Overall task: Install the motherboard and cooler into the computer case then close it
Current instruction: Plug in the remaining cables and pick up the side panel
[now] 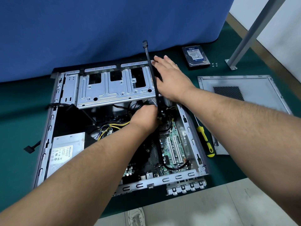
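Observation:
The open computer case [44, 141] lies on its side on the green mat. The green motherboard [175, 144] sits in its right half, with a finned heatsink [164, 129] near its upper end. My left hand [145, 118] reaches into the case by the heatsink, fingers curled at the lower end of a flat black cable [152, 74] that stands up out of the case. My right hand [169, 77] lies flat with straight fingers on the case's upper right corner, beside the drive cage [114, 88]. What my left fingers hold is hidden.
A power supply [65, 152] fills the lower left of the case, with yellow and black wires [112, 126] above it. The side panel [241, 95] lies to the right, a yellow-black screwdriver [206, 141] beside the case. A hard drive [195, 57] and small screws [214, 64] lie at the back right.

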Demonstrator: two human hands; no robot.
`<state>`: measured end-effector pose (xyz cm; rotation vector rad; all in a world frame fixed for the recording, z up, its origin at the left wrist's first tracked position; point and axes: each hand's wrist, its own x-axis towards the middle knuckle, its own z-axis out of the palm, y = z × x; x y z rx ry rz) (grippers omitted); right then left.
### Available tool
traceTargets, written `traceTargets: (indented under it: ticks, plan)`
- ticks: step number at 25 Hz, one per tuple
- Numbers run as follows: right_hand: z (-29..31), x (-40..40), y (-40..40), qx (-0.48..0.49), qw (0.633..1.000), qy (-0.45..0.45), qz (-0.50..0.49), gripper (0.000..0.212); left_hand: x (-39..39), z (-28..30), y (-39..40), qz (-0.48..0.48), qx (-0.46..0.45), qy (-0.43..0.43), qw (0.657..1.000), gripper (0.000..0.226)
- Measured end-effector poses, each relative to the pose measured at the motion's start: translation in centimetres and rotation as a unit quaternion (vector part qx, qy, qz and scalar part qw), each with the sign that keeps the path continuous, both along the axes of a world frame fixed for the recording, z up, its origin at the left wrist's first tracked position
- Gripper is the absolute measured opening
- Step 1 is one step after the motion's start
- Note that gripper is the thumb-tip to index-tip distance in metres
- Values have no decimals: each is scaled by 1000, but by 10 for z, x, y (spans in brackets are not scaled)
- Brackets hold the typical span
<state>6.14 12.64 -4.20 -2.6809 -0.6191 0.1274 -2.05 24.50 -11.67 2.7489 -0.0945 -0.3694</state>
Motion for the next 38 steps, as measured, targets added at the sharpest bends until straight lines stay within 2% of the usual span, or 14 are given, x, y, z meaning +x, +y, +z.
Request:
traceTargets:
  ticks: [11,17,19,22,24,25,27,29,31,33,36,38]
  plan:
    - [-1,-1,-1,0,1000,-6,0,57,-4,0,-3,8,25,4,1000,29]
    - [-8,-4,-4,5,1000,-7,-1,57,-9,21,0,-29,-2,73,997,32]
    - [-9,-3,-7,3,1000,-11,4,58,-21,36,9,-28,-57,40,997,27]
    - [-4,0,-5,8,1000,-3,3,58,-45,70,33,33,-173,-87,981,18]
    - [-2,-1,-5,15,1000,5,-1,56,-52,86,53,63,-202,-170,962,17]
    - [0,-2,-4,20,1000,7,-3,54,-50,90,67,76,-190,-191,960,20]
    - [6,-7,-2,38,999,8,-15,49,-44,93,95,85,-112,-159,977,37]
    - [14,-12,0,45,998,2,-41,45,-39,90,116,65,-53,-69,994,54]
    - [19,-23,-1,62,995,14,-79,43,-37,84,125,39,-65,-25,997,60]
    - [21,-38,-4,130,983,58,-119,43,-37,81,127,30,-82,-16,996,61]
    - [30,-55,-5,270,936,145,-175,52,-33,84,130,22,-82,7,996,61]
    - [36,-57,-5,293,921,197,-165,56,-32,87,131,17,-85,27,996,59]
